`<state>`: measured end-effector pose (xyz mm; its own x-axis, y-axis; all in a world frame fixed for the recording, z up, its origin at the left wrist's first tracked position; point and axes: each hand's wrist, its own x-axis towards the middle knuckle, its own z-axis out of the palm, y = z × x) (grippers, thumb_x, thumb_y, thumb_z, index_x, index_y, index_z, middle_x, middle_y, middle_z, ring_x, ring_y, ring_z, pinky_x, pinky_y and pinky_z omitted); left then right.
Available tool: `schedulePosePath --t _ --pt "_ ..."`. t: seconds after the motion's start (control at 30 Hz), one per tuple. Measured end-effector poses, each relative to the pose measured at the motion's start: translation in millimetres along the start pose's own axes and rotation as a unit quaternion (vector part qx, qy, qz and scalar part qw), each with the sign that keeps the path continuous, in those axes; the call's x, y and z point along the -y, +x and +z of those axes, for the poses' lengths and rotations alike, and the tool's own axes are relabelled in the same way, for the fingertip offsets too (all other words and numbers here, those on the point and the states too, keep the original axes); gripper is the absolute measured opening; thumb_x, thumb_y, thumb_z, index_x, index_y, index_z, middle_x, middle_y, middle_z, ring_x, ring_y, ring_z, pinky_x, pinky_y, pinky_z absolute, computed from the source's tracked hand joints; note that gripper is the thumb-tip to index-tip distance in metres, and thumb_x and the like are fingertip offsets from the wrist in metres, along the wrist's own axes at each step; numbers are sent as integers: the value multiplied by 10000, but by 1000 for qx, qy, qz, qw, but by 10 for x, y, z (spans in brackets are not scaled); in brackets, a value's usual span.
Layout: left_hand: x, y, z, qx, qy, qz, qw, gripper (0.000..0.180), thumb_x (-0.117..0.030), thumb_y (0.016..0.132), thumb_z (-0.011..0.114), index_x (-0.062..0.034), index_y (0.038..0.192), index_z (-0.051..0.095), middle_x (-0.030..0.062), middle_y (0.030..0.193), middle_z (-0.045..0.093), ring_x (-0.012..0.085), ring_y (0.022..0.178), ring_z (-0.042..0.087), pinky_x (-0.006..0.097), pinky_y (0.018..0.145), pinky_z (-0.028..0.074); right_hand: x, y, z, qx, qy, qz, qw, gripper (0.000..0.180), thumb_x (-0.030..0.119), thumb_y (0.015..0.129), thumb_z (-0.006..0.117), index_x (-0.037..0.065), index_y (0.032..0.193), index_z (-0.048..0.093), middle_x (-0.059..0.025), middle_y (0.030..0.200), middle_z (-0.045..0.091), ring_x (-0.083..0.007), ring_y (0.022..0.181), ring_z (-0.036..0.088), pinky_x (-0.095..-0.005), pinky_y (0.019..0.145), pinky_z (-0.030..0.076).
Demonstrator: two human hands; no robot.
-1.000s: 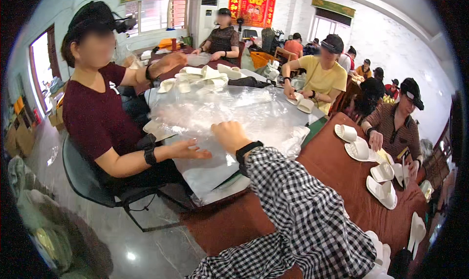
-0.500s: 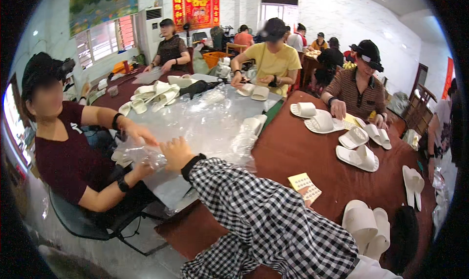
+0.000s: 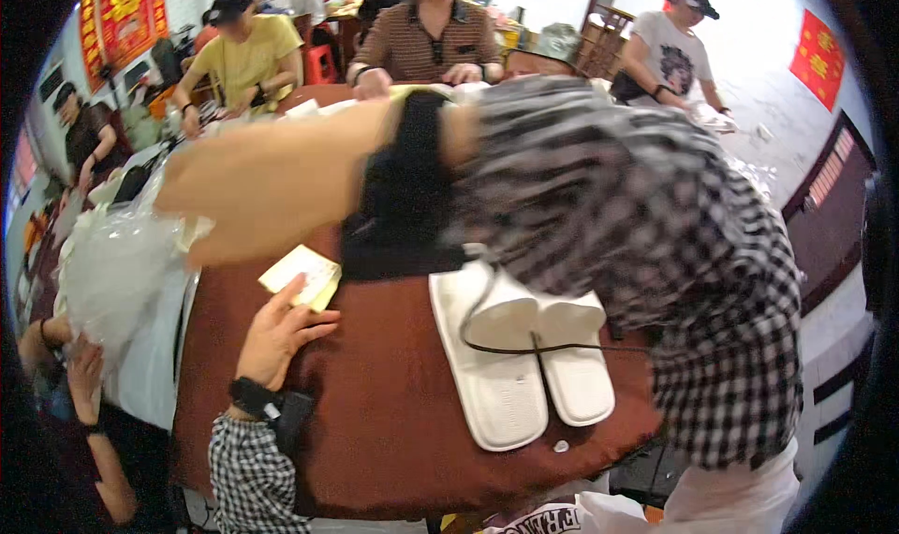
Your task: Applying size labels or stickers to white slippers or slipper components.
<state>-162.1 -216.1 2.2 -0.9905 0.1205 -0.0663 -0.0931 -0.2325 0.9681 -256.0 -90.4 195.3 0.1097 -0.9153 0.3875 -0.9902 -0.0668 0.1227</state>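
Observation:
My left hand (image 3: 273, 333), in a checkered sleeve with a black band at the wrist, rests palm down on the brown tabletop. Its fingers are apart, and a fingertip touches a small pale yellow sheet (image 3: 316, 278). Across the upper middle stretches my right arm, and its hand (image 3: 272, 174) is smeared by motion. Those blurred fingers are close to a clear plastic bag (image 3: 122, 272) at the left; whether they grip it cannot be told. Under my right arm lies a pair of white slippers (image 3: 501, 412), side by side, with a thin dark cord across them.
The brown tabletop (image 3: 375, 440) ends in a curved edge near me. At the left, a co-worker's hand (image 3: 84, 380) is beside the plastic. Across the table stands a person in a striped shirt (image 3: 426, 43), hands on the tabletop. Another person (image 3: 679, 57) works at the far right.
My view has swung to the right and my right arm is now higher in it and blurred. The co-worker's hands and plastic sit farther left. My left hand now shows fully.

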Motion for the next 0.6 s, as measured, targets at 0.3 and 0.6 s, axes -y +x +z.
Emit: schedulePosePath --t 0.3,0.6 --pt "127 36 -37 -36 17 13 999 495 -95 1004 453 -12 1476 331 163 1345 510 268 1042 646 337 869 560 929 -2236 -2072 -136 164 496 842 496 341 1007 503 30 1392 468 -133 1320 556 -193 1175 582 -309 947 506" --pt "109 85 -153 -24 111 5 994 549 -240 991 523 -71 1487 360 66 1459 431 211 1103 583 325 977 438 1748 -3955 -3829 -182 -48 561 806 561 392 966 555 -1 1360 483 -106 1225 600 -214 1075 604 -353 994 478"
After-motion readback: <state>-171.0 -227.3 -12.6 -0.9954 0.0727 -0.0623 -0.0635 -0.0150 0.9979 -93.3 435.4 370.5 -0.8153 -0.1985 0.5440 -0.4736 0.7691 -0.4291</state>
